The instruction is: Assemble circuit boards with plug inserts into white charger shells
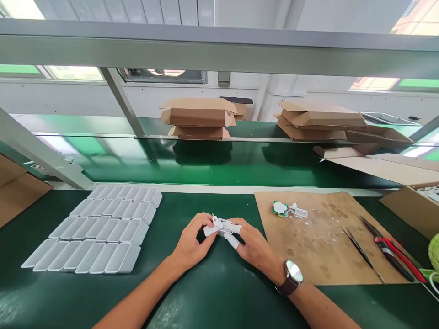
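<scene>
Both hands meet over the green table (212,292) near its middle. My left hand (194,240) pinches the left end of a small white plastic part (224,226) between thumb and fingers. The right end of that part is held by my right hand (252,244), which has white covers on some fingertips and a watch at the wrist. Details of the part are partly hidden by the fingers. A green circuit board (281,209) with a white piece on it lies to the right, joined to a small white plastic piece (299,211).
Rows of white trays (118,258) stand at the left. On the brown board (308,256) lie tweezers (360,249) and red-black pliers (387,246). An open carton (411,208) is at far right. Cardboard boxes (199,112) sit behind, under a metal beam (219,52).
</scene>
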Motion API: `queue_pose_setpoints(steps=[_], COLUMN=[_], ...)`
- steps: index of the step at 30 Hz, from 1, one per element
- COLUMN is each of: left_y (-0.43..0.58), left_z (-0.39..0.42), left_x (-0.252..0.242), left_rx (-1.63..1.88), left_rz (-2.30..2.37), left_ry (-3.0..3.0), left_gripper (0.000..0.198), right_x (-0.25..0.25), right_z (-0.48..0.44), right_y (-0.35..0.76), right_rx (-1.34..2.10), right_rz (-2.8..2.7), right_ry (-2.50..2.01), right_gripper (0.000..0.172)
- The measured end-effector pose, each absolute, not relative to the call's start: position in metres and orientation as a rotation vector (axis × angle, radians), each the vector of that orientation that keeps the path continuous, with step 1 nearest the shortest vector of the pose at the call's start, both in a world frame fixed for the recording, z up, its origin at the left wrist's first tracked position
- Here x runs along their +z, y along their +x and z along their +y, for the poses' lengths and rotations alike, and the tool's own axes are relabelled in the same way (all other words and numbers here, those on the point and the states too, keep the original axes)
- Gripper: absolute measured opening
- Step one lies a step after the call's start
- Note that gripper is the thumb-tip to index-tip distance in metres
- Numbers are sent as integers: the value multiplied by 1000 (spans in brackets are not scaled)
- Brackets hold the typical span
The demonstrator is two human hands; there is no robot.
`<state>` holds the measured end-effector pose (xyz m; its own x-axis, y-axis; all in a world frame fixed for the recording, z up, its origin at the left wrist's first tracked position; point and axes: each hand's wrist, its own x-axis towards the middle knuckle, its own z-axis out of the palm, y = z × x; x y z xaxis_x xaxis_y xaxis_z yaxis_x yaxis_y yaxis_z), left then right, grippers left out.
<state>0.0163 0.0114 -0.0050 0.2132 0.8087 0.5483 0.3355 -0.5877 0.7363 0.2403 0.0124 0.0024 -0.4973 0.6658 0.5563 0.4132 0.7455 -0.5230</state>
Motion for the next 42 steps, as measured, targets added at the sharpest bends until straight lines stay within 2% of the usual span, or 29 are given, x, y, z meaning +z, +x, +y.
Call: queue_pose_setpoints(steps=[9, 19, 25, 31, 33, 36, 37, 39, 42], left_y=[18, 16, 16, 14, 13, 15, 17, 20, 24], left_z=[10, 10, 11, 13, 12, 10, 8, 5, 2], left_x=[-3, -2, -2, -5, -8, -11, -11, -9, -4], left_rx=[1314, 1204, 1170, 1156, 1158, 1207, 1247, 1348, 1459], left_rz=[1086, 1127, 1152, 1198, 1226, 1197, 1162, 1086, 1014], left_ry=[2058, 2038, 2024, 2011, 2016, 2095, 2136, 2218, 2316], left_gripper=[11, 8, 5, 8, 22, 74, 85, 87, 78], right_x=[3, -10, -8, -7, -6, -3, -1, 2, 8], right_z=[12, 14, 13, 16, 16, 15, 15, 14, 12], right_y=[236, 240, 237, 233, 231, 225, 223, 219, 217], right_rx=[271, 426, 452, 452, 599, 1093, 1280, 1591, 1827], right_rz=[-2340, -2170, -2135, -2180, -2066, -1665, -1513, -1280, -1111], right_ry=[-940, -914, -999, -902, -918, -940, -936, -907, -857], right_gripper=[29, 21, 32, 24, 24, 27, 30, 36, 45])
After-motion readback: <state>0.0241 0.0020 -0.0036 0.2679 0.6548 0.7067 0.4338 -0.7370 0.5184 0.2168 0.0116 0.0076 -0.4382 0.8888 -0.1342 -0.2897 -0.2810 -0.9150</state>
